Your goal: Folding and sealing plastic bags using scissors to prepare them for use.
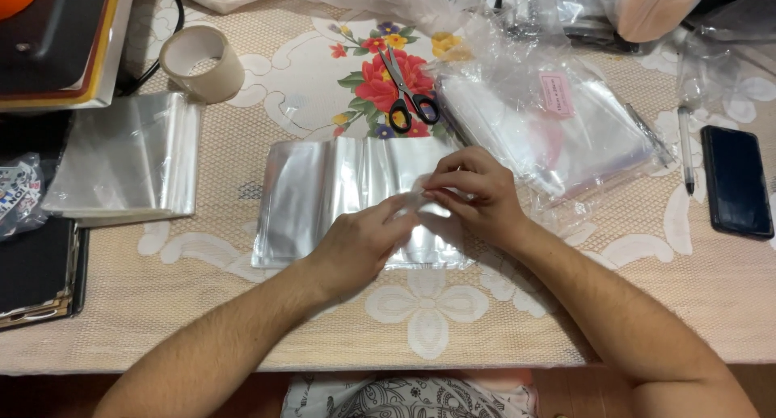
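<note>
Both pinched together on the right edge of a clear plastic bag, left hand beside right hand: probably light, limp, slippery, best gripped at that edge.

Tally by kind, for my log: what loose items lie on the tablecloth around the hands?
Stacks of clear plastic bags: 3
Tape roll: 1
Scissors: 1
Pen: 1
Phone: 1
Total: 7
</note>
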